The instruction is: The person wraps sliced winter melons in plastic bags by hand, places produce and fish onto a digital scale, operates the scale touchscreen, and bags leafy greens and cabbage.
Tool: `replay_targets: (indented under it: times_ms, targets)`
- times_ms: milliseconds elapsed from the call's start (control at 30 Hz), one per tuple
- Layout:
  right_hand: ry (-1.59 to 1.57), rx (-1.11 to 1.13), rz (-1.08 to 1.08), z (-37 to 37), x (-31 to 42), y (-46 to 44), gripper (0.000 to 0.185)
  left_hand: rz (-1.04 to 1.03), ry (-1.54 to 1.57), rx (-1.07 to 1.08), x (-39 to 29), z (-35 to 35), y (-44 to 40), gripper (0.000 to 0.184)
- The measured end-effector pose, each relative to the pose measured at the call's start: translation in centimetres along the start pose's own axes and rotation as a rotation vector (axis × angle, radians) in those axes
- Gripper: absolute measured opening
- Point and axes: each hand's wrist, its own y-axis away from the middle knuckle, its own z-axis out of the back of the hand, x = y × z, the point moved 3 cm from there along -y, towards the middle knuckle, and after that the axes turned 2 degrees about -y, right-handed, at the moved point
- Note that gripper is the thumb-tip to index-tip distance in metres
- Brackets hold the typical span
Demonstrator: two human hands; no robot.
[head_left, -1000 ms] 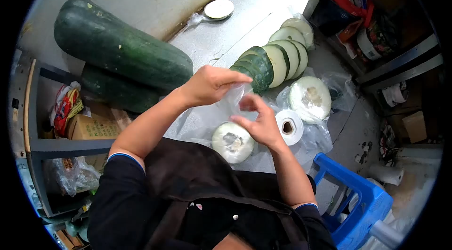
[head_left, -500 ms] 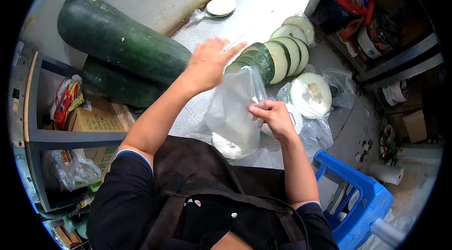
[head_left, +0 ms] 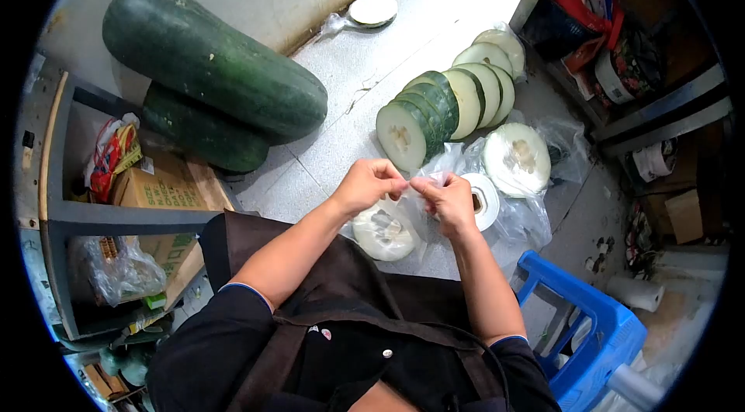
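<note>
My left hand is closed in a pinch, its fingertips meeting those of my right hand at the edge of a thin clear plastic bag. Both hands grip this bag, though the exact spot under the left fingers is hard to see. Just below them, a round winter melon slice lies on the floor, seen through clear plastic. Beside my right hand stands a white roll of plastic bags. Another plastic-covered slice lies to the right of the roll.
A row of cut winter melon slices leans across the floor ahead. Two whole winter melons lie at the left, near a shelf with cartons. A slice sits by the wall. A blue plastic stool is at my right.
My left hand has come down and right from above the bag to meet my right hand. The raised bag has dropped and bunched between them, uncovering the front of the melon row.
</note>
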Motion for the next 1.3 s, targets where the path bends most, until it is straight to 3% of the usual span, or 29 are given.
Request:
replay_targets:
  times_ms: [100,167,200,300,367,433,533,600,633,667,767,867,967,1000,1100,1200,1300]
  targets:
    - [-0.068,-0.073,0.023,3.3,1.5,0.0,0.025,0.043,-0.222,-0.249,2.1,3.8,-1.9,0.010]
    - [-0.198,-0.119,0.127,5.7,2.1,-0.5,0.025,0.084,-0.133,-0.207,2.8,5.7,-3.3,0.010]
    - [-0.099,-0.149,0.168,6.5,2.0,-0.6,0.024,0.106,-0.087,-0.179,3.2,5.7,-3.9,0.011]
    - [0.035,-0.214,0.071,4.7,0.7,0.0,0.027,0.024,0.090,0.068,-1.2,-1.5,-3.9,0.013]
    - [-0.068,-0.193,0.068,3.9,0.8,0.5,0.029,-0.160,0.001,0.151,-1.3,-5.7,-3.7,0.013]
    - [-0.100,-0.175,0.056,4.6,0.7,0.2,0.030,-0.096,0.002,0.158,-1.0,-6.1,-4.0,0.012]
    - [-0.217,-0.088,0.035,6.4,2.1,0.4,0.026,-0.063,-0.016,-0.057,0.0,-2.9,-4.4,0.009]
    - [-0.328,-0.012,0.068,9.3,2.2,-0.2,0.033,0.000,-0.073,-0.066,2.7,2.7,-6.3,0.009]
    - [-0.276,0.039,0.054,9.3,2.3,0.0,0.034,0.139,0.133,0.034,4.2,5.1,-7.2,0.014]
    - [-0.222,0.089,0.041,9.3,2.3,0.3,0.035,0.136,0.327,0.143,4.6,7.0,-7.7,0.036]
    - [0.014,0.330,-0.098,7.7,1.0,1.1,0.041,-0.034,-0.164,-0.055,5.4,7.3,-12.5,0.067]
    - [0.219,0.526,-0.171,5.2,-0.3,1.6,0.044,-0.282,-1.168,-0.129,4.7,3.2,-15.6,0.087]
    - [0.235,0.577,-0.192,4.8,-0.7,1.7,0.045,-0.271,-1.444,0.016,7.2,2.3,-16.9,0.088]
    - [0.234,0.578,-0.185,5.0,-0.6,1.7,0.046,-0.425,-1.451,-0.113,7.1,2.1,-16.5,0.081]
    - [0.207,0.600,-0.195,5.0,-1.0,1.6,0.042,-0.481,-1.426,-0.114,6.8,2.4,-16.0,0.068]
    - [0.180,0.608,-0.221,4.6,-0.7,1.4,0.033,-0.543,-1.620,-0.020,6.1,3.5,-15.0,0.051]
    - [0.163,0.584,-0.240,4.7,-0.5,1.3,0.023,-0.789,-1.448,0.044,6.8,5.4,-13.0,0.027]
